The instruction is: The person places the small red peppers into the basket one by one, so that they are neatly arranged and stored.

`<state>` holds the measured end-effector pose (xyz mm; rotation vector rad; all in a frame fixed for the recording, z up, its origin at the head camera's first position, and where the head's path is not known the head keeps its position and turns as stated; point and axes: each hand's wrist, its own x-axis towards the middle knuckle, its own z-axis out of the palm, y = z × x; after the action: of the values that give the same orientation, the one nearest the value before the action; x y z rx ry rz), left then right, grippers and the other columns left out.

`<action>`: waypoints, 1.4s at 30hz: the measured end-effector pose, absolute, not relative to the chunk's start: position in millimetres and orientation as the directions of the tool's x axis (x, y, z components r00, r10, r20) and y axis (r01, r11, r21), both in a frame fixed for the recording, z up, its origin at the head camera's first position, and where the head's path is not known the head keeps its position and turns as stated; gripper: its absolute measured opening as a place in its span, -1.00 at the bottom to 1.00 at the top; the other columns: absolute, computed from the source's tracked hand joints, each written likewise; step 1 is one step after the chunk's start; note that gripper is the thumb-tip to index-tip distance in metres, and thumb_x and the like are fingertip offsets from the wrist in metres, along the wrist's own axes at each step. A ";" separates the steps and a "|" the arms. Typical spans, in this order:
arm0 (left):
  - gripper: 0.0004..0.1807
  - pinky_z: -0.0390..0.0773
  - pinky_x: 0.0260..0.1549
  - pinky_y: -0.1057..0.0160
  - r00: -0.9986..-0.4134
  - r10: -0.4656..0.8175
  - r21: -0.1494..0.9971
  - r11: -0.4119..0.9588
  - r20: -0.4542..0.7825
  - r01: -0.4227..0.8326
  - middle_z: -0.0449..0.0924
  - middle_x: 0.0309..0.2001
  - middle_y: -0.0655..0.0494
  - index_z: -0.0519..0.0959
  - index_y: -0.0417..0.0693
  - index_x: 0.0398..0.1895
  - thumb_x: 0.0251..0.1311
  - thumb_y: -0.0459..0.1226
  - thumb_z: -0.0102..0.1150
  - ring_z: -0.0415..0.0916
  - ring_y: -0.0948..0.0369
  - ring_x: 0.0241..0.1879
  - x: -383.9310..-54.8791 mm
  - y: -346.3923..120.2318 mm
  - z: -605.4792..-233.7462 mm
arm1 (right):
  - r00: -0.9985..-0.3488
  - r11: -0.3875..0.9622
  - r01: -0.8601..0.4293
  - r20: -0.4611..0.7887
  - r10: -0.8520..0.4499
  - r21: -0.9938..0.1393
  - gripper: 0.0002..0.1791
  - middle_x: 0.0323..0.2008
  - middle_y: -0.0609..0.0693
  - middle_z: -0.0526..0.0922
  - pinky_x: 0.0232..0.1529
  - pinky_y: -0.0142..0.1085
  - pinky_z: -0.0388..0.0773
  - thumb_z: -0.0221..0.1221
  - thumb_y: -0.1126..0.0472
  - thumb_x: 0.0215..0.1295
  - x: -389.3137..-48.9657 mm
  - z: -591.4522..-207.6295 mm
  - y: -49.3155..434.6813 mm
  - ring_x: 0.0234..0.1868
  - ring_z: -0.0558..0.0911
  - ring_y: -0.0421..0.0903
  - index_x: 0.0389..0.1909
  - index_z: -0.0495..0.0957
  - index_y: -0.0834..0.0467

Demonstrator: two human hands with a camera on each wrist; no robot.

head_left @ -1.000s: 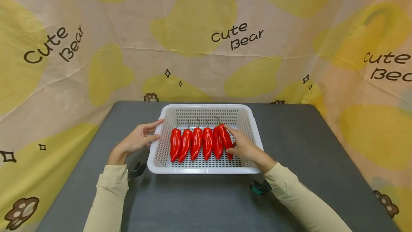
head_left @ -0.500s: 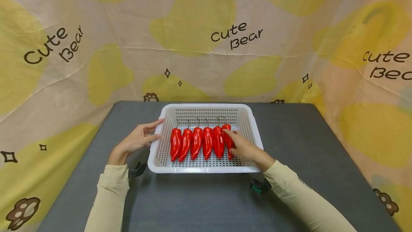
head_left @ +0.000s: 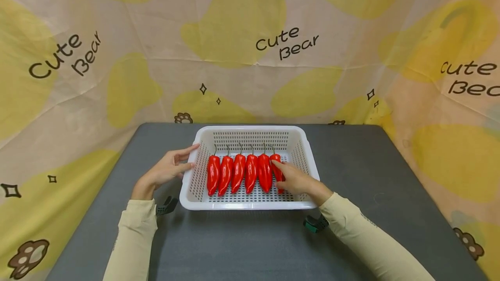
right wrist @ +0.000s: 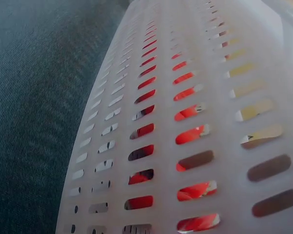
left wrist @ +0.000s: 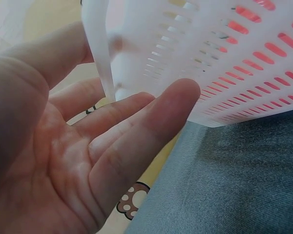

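Observation:
Several red chili peppers point(head_left: 238, 172) lie side by side in a white perforated plastic basket point(head_left: 250, 206), green stems toward its far side. My right hand point(head_left: 298, 180) reaches over the basket's right end and grips the rightmost chili pepper point(head_left: 275, 158) between thumb and fingers; the hand covers part of it. In the right wrist view, the basket wall point(right wrist: 161, 117) hides most of the hand. My left hand point(head_left: 166, 169) touches the basket's left rim and outer wall with fairly straight fingers. The left wrist view shows the left hand's palm point(left wrist: 63, 146) beside the wall.
The basket stands on a dark grey table point(head_left: 242, 246), near its back edge. Behind and around hangs a cloth point(head_left: 234, 21) printed with yellow patches and lettering. Dark wrist devices point(head_left: 167, 206) hang below both wrists.
The rightmost chili pepper went from leaning over its neighbour to lying beside it, shifting right and slightly nearer with my right hand. My left hand and the basket stay almost still.

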<state>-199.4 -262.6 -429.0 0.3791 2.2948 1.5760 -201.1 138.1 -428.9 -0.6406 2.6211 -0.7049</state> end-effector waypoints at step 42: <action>-0.24 0.77 -0.18 0.00 -0.910 0.401 0.930 0.363 -0.103 0.054 0.24 0.48 -0.36 0.12 -0.04 0.60 0.40 -0.27 0.18 0.66 -0.06 0.04 -199.3 -263.8 -429.9 | -0.848 0.743 -0.214 -0.257 -0.463 -0.634 0.03 0.55 0.44 0.02 0.48 0.27 0.22 0.35 0.03 0.26 -199.6 -426.6 138.8 0.55 0.10 0.35 0.55 0.01 0.40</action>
<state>-199.3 -263.8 -429.9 0.4018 2.3163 1.5629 -199.6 138.8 -426.6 -0.5178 2.5428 -0.8547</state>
